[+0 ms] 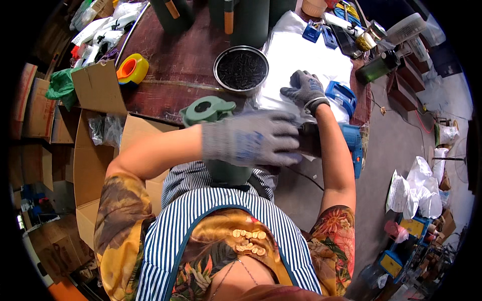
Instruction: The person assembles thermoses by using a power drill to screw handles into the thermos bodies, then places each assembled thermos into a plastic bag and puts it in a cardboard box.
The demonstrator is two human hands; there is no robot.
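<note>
Left hand is stretched over green pot at lap, hold cannot be told | right hand is laid half-curled on white plastic | bowl is set beside it on bench

Gloved right fingers on white sheeting, left fingers blurred

The left grip and the right grip were clad in matt, grey, knitted-looking cloth. The green piece was made of smooth, low-sheen plastic, and the bowl was rimmed with shiny metal. The white sheeting was seen as smooth, plastic-looking; the tabletop was scuffed, and the box was formed of matt cardboard
</note>
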